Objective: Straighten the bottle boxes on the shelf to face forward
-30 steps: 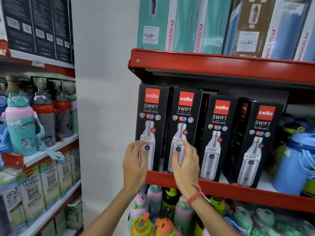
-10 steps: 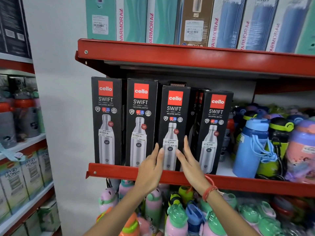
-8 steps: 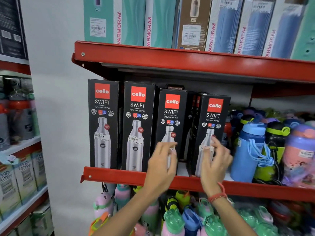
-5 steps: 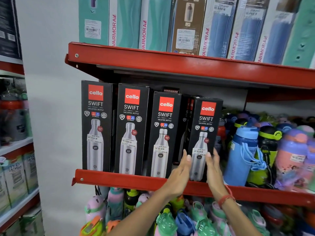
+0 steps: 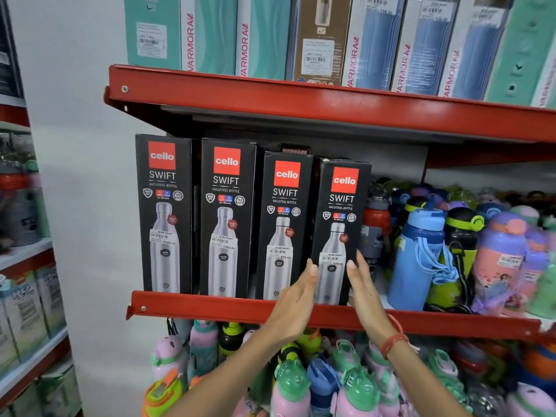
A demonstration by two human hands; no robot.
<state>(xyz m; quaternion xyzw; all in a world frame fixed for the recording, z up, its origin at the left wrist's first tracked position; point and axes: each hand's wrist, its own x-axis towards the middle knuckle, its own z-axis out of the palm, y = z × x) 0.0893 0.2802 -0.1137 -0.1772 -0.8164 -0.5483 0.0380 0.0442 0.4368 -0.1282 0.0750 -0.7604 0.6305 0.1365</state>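
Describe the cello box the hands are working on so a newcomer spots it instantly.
Find the middle red shelf, below the tall Varmora boxes. Four black cello SWIFT boxes stand in a row at its left end; take the rightmost box, next to the blue bottle. It alone sits between the open left hand and right hand, and its sticker reads 979.00.

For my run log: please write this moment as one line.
stage: squaring fourth black Cello Swift bottle box | left hand: open, at its left edge | right hand: open, at its right edge | four boxes face forward
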